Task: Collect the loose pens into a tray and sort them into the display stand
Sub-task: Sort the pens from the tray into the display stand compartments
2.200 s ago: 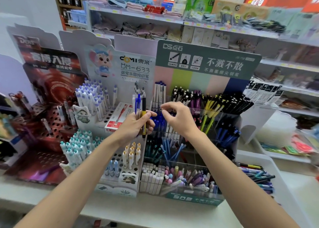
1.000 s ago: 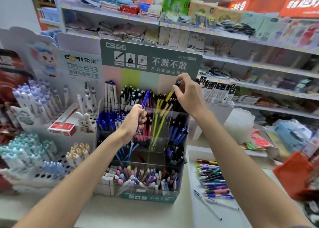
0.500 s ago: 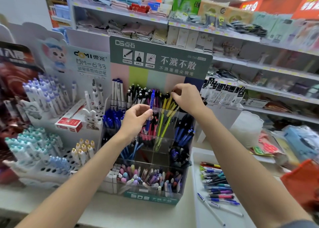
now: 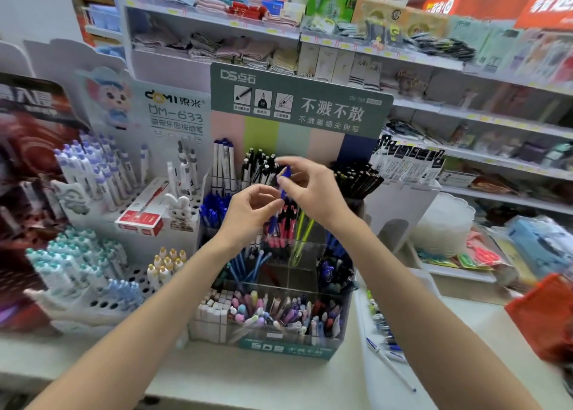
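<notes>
A clear tiered display stand (image 4: 310,288) with a green header card holds pens sorted by colour. In front of its upper rows a blue pen (image 4: 281,197) stands nearly upright. My left hand (image 4: 248,212) pinches its lower part, and my right hand (image 4: 313,189) pinches its top end. Both hands meet over the red and yellow pen compartments. A white tray (image 4: 384,378) lies to the right of the stand, with several loose pens (image 4: 383,332) partly hidden behind my right forearm.
A white peg stand (image 4: 102,288) of capped pens and a red pen box (image 4: 141,216) sit to the left. Black pens (image 4: 356,178) fill the stand's upper right. Shop shelves rise behind, and an orange object (image 4: 545,319) sits at the right edge.
My right hand left the yellow pens and came left to take the top of the blue pen that my left hand holds. The view has shifted slightly.
</notes>
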